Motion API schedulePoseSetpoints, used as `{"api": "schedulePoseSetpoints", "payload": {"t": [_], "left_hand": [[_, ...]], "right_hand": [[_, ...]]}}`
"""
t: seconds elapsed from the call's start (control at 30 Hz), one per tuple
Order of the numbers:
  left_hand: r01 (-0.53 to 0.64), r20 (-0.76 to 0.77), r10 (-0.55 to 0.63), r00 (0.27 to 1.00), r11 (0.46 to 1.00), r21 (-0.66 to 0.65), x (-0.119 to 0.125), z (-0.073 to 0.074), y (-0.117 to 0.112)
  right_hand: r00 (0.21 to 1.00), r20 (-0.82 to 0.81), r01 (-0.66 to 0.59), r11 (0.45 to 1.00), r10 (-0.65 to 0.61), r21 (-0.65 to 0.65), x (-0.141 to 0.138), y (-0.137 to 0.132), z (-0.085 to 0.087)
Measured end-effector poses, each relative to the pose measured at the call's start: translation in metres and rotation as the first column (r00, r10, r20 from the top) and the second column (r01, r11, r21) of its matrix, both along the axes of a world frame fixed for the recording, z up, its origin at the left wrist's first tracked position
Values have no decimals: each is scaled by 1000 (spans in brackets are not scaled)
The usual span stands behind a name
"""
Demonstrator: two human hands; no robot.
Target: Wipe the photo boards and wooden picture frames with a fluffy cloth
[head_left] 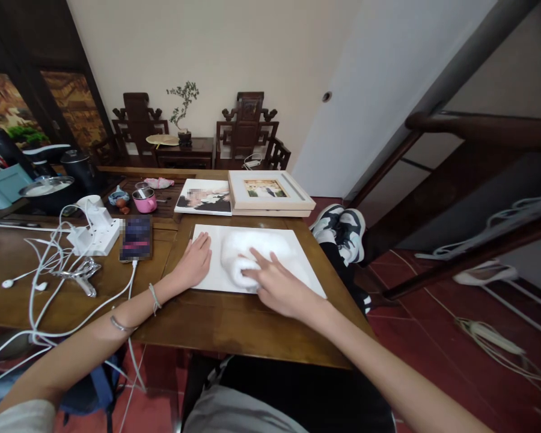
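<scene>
A white rectangular board (293,282) lies on the wooden table in front of me. On its middle sits a soft-looking white mound (270,243), with a rounder white lump (240,270) at its lower left; I cannot tell what either is made of. My left hand (199,258) rests flat on the board's left side, fingers stretched out and holding nothing. Over the lump and mound reaches my right hand (277,282), its fingers spread apart and the tips at the white material. Part of the lump is hidden behind those fingers.
Behind the board are a photo panel (202,197) and stacked picture frames (270,191). To the left lie a phone (136,239), a white power strip (100,236), tangled cables and a pink cup (145,201). Shoes (342,231) show beyond the table's right edge (342,307).
</scene>
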State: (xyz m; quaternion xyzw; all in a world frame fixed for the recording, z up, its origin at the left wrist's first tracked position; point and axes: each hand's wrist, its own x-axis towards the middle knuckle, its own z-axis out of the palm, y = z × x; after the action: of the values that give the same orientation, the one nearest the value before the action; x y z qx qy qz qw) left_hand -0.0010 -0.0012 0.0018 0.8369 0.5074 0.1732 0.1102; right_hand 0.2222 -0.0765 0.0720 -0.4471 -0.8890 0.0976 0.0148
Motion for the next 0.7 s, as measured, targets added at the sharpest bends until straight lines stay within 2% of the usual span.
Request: {"api": "schedulePoseSetpoints", "payload": {"t": [0.13,0.23,0.3,0.4,0.5,0.57,0.63,0.7], "left_hand": [[14,10,-14,1000,1000,-8,-4,-1,3],[19,-10,-18,1000,1000,18,-5,-1,3],[22,-22,-22,1000,999,23,-4,-1,1],[22,-29,-21,999,1000,14,-3,0,0],[11,-27,-11,1000,1000,5,-2,0,-1],[12,-26,-12,1000,1000,4,-1,0,-1],[14,-26,-13,1000,1000,7,-1,1,-1],[14,-28,-13,1000,1000,5,-1,1,-1]], "right_hand": [[995,53,84,992,-89,93,-13,55,-6],[993,59,96,988,-104,125,-21,66,-9],[994,69,73,988,-83,135,-22,53,-12],[997,71,5,992,-14,122,-19,12,-12],[997,31,-78,995,76,61,-13,-34,-7],[993,8,-115,993,115,8,-10,-54,-2],[992,0,-122,992,122,-34,-9,-60,2],[994,0,-110,993,110,-34,-10,-50,3]]}}
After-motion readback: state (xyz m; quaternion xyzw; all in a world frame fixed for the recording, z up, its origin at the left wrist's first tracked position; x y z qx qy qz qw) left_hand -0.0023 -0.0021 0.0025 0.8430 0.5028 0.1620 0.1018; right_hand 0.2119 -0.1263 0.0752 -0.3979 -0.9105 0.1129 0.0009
